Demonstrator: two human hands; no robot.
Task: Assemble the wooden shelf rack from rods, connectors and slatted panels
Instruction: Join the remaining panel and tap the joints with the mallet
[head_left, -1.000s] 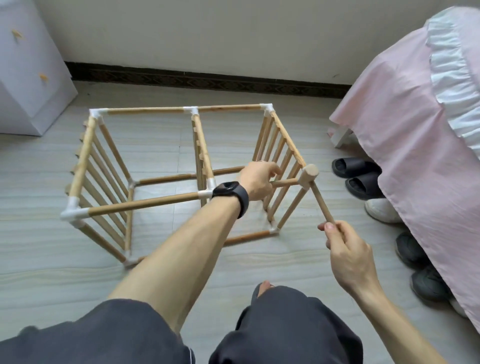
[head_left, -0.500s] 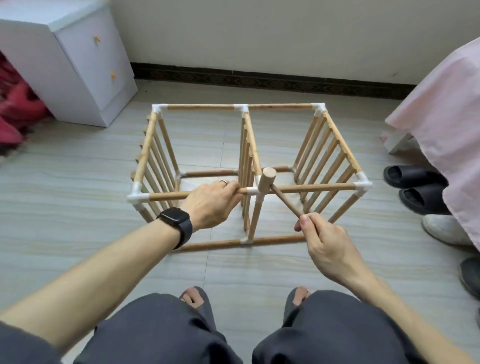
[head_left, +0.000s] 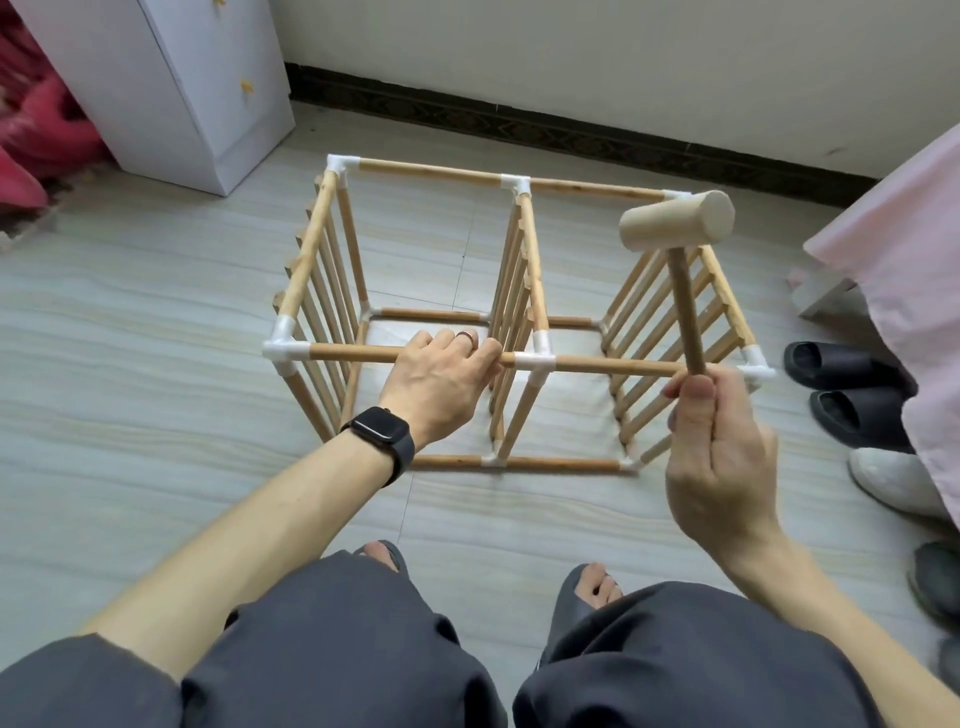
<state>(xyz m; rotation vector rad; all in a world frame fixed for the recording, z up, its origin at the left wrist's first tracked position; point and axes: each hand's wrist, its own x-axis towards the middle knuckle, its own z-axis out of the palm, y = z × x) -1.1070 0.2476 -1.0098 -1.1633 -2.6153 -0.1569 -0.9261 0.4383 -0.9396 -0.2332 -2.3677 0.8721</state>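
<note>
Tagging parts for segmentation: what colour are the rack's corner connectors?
White connectors, joining pale wooden rods. The head view shows them best.

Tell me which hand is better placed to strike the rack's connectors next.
Likely right: the right hand grips the raised mallet, while the left hand holds the front rod, bracing it.

No text, label, brand, number or sign can be read anywhere. The smartwatch (head_left: 382, 422) shows only a dark, blank screen, and the wooden mallet (head_left: 675, 221) to its right has a plain, unmarked head.
</note>
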